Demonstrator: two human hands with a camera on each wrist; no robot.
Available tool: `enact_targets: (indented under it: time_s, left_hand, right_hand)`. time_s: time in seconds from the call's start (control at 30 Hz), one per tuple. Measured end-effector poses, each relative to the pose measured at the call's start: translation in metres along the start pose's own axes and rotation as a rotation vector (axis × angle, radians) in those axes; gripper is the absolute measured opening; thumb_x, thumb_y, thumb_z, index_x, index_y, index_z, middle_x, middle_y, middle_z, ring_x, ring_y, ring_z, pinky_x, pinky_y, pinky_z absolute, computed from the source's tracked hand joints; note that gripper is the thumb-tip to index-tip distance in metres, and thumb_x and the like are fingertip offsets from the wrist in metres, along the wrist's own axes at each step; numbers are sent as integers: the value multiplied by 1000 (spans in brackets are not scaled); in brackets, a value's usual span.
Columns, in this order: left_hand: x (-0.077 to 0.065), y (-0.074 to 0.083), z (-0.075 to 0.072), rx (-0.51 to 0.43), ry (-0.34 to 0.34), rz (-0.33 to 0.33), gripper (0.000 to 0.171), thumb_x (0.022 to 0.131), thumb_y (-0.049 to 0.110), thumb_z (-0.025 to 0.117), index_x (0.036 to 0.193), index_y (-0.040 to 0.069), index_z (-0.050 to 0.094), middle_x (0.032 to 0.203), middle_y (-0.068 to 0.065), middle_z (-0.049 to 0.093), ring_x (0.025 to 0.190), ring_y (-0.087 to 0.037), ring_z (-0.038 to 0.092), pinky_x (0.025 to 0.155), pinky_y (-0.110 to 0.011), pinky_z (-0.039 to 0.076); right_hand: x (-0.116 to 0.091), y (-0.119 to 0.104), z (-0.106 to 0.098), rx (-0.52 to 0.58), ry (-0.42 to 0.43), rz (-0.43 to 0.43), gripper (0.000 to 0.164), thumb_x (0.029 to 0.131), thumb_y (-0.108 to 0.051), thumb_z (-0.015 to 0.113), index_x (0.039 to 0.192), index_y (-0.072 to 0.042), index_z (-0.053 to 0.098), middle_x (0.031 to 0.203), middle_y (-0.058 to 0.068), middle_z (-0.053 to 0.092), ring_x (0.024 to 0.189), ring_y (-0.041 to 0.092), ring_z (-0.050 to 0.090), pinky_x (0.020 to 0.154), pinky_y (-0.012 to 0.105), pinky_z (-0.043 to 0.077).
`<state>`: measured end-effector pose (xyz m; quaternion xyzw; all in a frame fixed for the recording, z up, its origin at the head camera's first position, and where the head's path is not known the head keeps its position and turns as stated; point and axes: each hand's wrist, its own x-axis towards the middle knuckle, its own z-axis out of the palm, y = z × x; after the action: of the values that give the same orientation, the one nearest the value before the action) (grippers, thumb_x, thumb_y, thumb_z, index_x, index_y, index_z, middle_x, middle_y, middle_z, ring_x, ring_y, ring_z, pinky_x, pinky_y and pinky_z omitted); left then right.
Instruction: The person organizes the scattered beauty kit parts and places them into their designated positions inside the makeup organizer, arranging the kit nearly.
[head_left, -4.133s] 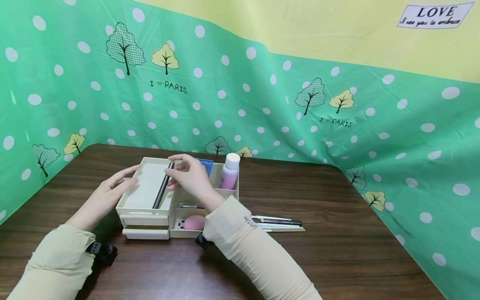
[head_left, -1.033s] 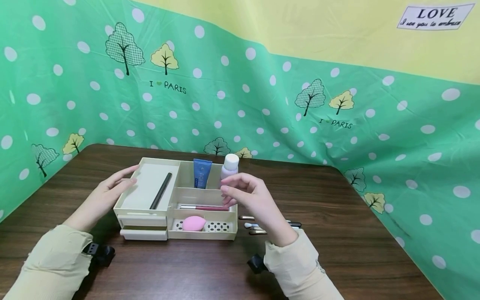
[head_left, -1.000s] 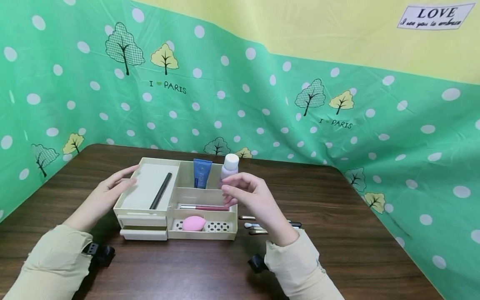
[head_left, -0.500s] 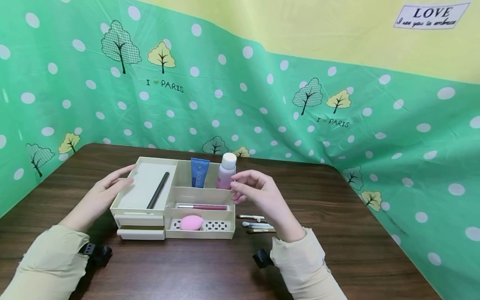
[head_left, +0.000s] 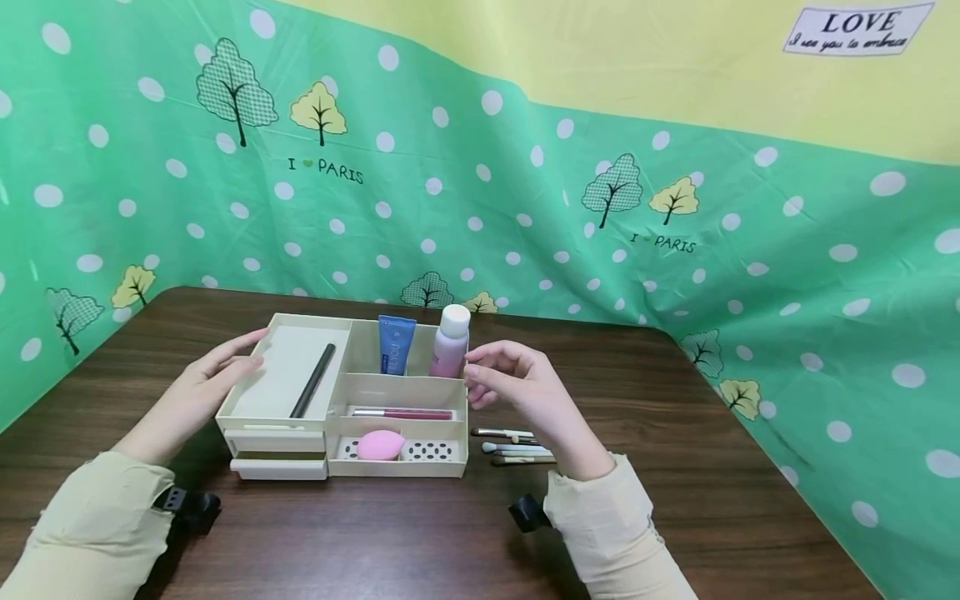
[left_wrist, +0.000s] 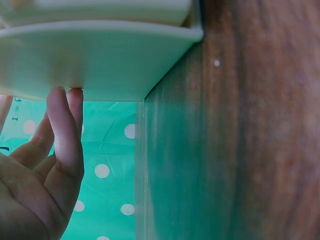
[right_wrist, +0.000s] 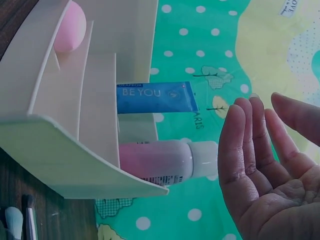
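A cream organizer (head_left: 397,471) stands on the dark wooden table (head_left: 360,542), close to its back edge. The left hand (head_left: 193,396) has its fingers mostly straight, the tips touching the organizer's left wall. The right hand (head_left: 528,392) is relaxed beside the organizer's right edge, fingers gently bent and thumb apart from them in the right wrist view; whether a fingertip brushes that edge, I cannot tell. Nearest it, in the organizer's back right corner, a pink bottle (head_left: 448,343) with a white cap stands upright; left of it in the same compartment a blue tube (head_left: 396,346) stands on end. A slim red stick (head_left: 408,414) lies in the middle compartment, and a pink sponge (head_left: 380,445) in the front one. A black pencil (head_left: 312,382) lies aslant on the left tray (head_left: 270,375), above two drawers (head_left: 279,469). Several brushes (head_left: 513,448) lie on the table, near the organizer's front right corner
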<state>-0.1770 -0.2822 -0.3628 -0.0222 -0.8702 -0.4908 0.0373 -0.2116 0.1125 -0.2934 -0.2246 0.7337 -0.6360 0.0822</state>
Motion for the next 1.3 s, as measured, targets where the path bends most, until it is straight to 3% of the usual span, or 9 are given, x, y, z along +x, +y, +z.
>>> enact_targets:
  time_s: [0.37, 0.63, 0.73, 0.97, 1.07, 1.3]
  left_hand:
    - [-1, 0, -1, 0, 8, 18, 59, 106, 44, 42, 158, 20, 28, 141, -24, 51, 103, 11, 46, 80, -13, 42]
    - [-1, -1, -1, -1, 13, 24, 59, 106, 44, 42, 158, 21, 27, 141, -23, 51, 104, 12, 45, 80, -13, 41]
    - [-1, 0, 0, -6, 14, 26, 59, 106, 43, 42, 158, 21, 28, 140, -23, 51, 104, 12, 46, 81, -14, 42]
    - [-2, 2, 1, -16, 12, 23, 59, 106, 44, 42, 158, 20, 28, 140, -23, 51, 101, 12, 48, 80, -14, 42]
    - [-2, 2, 1, -11, 11, 23, 59, 106, 44, 42, 158, 20, 28, 141, -23, 50, 102, 11, 48, 81, -14, 42]
    - [-2, 1, 1, -2, 9, 17, 59, 105, 45, 41, 158, 21, 27, 143, -23, 48, 105, 9, 45, 81, -15, 41]
  right_hand:
    - [2, 2, -1, -3, -11, 22, 34, 93, -5, 65, 119, 13, 56, 87, 0, 69, 71, 17, 67, 69, 31, 58]
    - [2, 4, 0, -3, -32, 27, 32, 93, -5, 65, 119, 13, 57, 88, 2, 69, 72, 16, 67, 69, 30, 58]
    - [2, 5, 1, -16, -47, 36, 35, 93, -5, 66, 121, 13, 56, 88, 2, 69, 72, 15, 67, 71, 36, 59]
    - [2, 7, 4, -32, -71, 50, 37, 92, -5, 66, 123, 13, 56, 92, 16, 67, 73, 15, 67, 73, 42, 60]
    - [1, 7, 5, -30, -76, 53, 36, 93, -5, 66, 122, 13, 56, 88, 10, 68, 73, 16, 67, 73, 43, 59]
    - [1, 8, 8, -18, -79, 64, 36, 93, -7, 67, 122, 13, 56, 85, -1, 68, 72, 16, 67, 69, 33, 59]
